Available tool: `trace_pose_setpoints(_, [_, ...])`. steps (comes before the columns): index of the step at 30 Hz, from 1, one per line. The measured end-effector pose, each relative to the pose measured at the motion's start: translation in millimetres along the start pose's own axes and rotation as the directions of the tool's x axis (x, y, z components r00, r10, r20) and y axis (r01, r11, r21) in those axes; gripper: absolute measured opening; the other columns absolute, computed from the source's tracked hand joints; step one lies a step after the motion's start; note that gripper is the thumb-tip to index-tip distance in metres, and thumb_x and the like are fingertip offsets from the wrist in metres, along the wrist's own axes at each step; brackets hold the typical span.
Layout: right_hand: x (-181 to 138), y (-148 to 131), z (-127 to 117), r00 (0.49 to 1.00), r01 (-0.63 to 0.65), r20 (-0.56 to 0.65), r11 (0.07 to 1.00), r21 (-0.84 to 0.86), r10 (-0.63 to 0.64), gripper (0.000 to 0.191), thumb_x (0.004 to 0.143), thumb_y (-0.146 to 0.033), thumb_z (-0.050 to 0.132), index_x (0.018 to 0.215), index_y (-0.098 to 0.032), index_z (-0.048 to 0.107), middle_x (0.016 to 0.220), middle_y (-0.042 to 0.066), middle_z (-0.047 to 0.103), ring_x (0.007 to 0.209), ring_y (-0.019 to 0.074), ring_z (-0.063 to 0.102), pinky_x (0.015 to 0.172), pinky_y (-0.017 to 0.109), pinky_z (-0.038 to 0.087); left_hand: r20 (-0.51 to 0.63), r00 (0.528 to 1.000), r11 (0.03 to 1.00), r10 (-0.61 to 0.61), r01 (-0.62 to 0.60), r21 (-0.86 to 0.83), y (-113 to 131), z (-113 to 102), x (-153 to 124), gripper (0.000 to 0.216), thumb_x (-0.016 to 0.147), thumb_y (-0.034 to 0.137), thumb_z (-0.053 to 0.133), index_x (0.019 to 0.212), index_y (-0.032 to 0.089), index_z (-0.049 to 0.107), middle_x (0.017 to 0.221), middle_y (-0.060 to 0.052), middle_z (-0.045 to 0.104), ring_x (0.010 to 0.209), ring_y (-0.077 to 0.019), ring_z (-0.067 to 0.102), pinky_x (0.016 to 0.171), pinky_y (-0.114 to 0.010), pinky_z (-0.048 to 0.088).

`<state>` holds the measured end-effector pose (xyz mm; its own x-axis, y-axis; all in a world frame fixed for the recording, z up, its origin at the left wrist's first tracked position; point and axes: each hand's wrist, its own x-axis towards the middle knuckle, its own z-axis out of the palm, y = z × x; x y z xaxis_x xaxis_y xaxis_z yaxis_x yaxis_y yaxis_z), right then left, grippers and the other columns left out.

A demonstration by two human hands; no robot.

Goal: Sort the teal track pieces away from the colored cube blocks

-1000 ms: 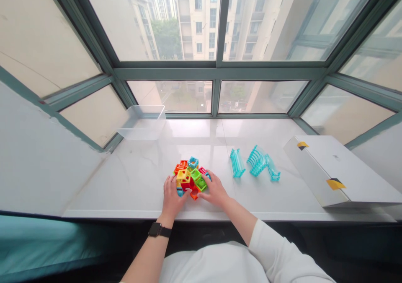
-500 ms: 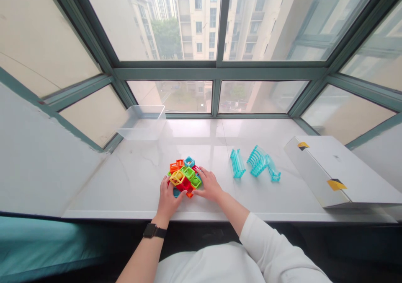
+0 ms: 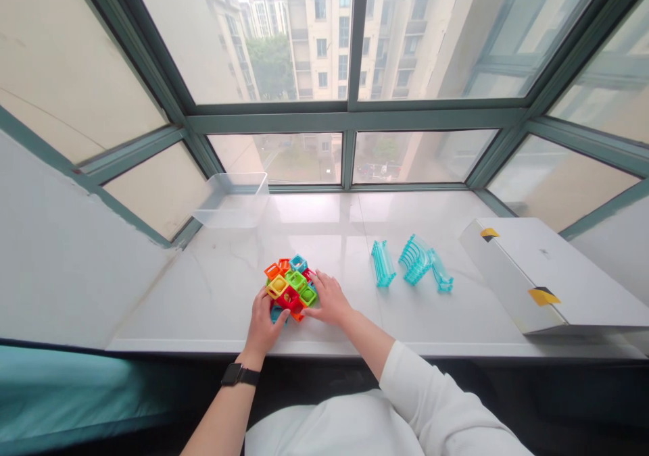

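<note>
A cluster of joined plastic square-frame building blocks (image 3: 290, 286) in orange, yellow, green, red and blue sits on the white stone sill (image 3: 203, 294). My left hand (image 3: 262, 327) grips its near left side, and my right hand (image 3: 327, 300) presses on its right side with the fingers spread over the green and red frames. The hands hide the cluster's lower part.
Several turquoise ribbed plastic pieces (image 3: 418, 260) lie to the right of my right hand. A transparent plastic bin (image 3: 232, 200) stands at the back left by the window frame (image 3: 349, 121). A white cardboard box (image 3: 537, 273) with yellow tape lies at the right.
The block cluster has shifted left and turned slightly between my hands, and both hands have moved left with it. The bin, box and turquoise pieces stay in place.
</note>
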<state>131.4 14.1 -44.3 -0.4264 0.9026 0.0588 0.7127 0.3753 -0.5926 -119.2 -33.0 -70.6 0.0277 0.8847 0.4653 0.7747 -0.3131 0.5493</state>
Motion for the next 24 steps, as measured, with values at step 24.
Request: trace_pose_setpoints(24, [-55,130,-119,0.623,-0.446,-0.312,0.653,0.612,0.718,0.067,0.094,-0.050,0.053,0.152,-0.019,0.045,0.152,0.020,0.055,0.139,0.0302,0.056,0.115,0.048,0.045,0.631,0.718,0.535,-0.295,0.671,-0.513,196,143,91,0.058,0.099,0.057,0.053,0.144,0.020,0.047,0.148,-0.019,0.058,0.136,-0.0265,0.057,0.116,-0.042,0.042])
